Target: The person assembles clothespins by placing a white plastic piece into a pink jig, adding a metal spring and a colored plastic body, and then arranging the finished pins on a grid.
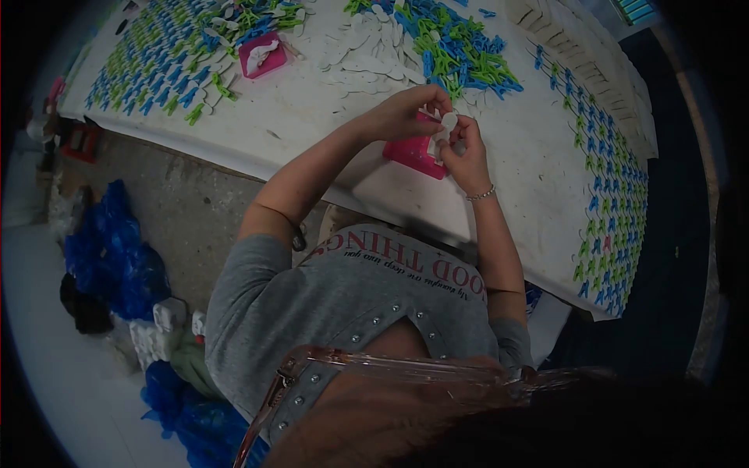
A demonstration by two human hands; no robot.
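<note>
Above the near edge of the table, both hands meet at a white flat piece [449,122] with a rounded end. My left hand [406,114] is closed, its bent fingers and thumb at the piece's upper left side. On the other side my right hand [467,156] pinches the piece between thumb and fingers; a bracelet circles that wrist. Directly beneath sits a pink tray [413,158], partly covered by the hands. What lies inside it is mostly hidden. Just beyond the hands lies a heap of blue and green clothespins [460,54].
Loose white flat pieces [367,51] spread over the white tabletop [312,129]. A second pink tray [265,69] holds something white. Rows of clothespins on white pieces line the left [156,66] and right [612,210] sides. Blue plastic bags [117,253] lie on the floor.
</note>
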